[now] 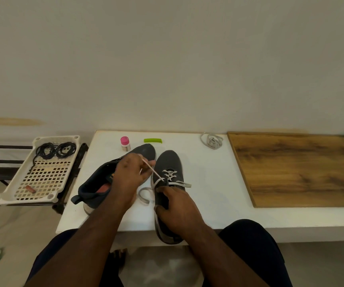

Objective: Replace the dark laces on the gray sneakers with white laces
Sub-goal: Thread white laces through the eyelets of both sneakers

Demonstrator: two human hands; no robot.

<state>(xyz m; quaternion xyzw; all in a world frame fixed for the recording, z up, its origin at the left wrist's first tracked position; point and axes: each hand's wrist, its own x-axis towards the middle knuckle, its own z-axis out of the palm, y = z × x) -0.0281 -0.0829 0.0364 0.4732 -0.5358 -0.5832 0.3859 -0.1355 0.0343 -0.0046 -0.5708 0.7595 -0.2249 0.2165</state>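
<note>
Left hand (128,175) pinching white lace (153,172), right hand (177,206) seemingly gripping sneaker (168,162); dark laces (55,150) in tray (7,195).

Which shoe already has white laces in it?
The right sneaker, held by the right hand, has a white lace criss-crossed through it. The left sneaker lies tilted with none showing.

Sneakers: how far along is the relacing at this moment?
Done: the dark laces lie coiled in the tray. In hand: the right sneaker is part-laced; the left hand pulls its white lace, the right hand steadies it. Left: the left sneaker looks unlaced; the spare lace waits.
</note>
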